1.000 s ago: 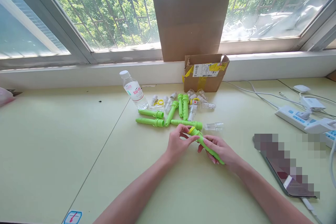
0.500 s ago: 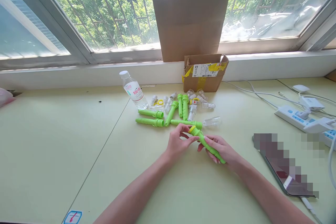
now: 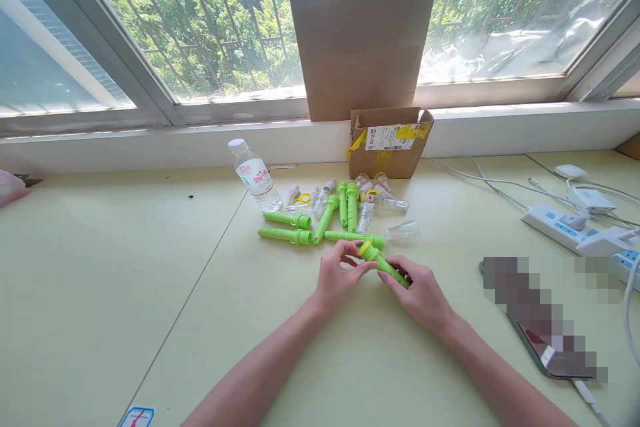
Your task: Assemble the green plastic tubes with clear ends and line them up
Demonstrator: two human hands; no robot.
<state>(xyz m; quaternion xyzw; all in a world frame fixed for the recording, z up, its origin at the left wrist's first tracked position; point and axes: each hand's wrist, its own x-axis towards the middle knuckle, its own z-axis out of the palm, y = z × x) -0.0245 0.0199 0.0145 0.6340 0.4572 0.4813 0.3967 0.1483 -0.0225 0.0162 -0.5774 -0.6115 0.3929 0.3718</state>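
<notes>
Indoor workspace, kind unclear — long table (image 3: 360,353), barred window (image 3: 205,27), power strip (image 3: 550,223), cardboard box (image 3: 390,163)

The held tube (image 3: 393,271) is bright lime green, its threaded end circled by a yellow ring (image 3: 366,248). The loose tubes (image 3: 285,235) share that plain lime green. Small plastic pieces (image 3: 401,231) are clear and colourless, some with white tops, and yellow loops (image 3: 302,198) lie among them. The bottle (image 3: 259,182) is clear with a white cap, its white label printed in pinkish red with a green patch. The carton (image 3: 387,163) is brown, crossed by yellow tape, its white label printed in black. The surface (image 3: 240,320) is plain pale yellow-green, with a thin dark seam. A sticker (image 3: 139,418) is white, blue-edged and marked in pinkish red. The power strip (image 3: 550,223) is white with light-blue patches.
</notes>
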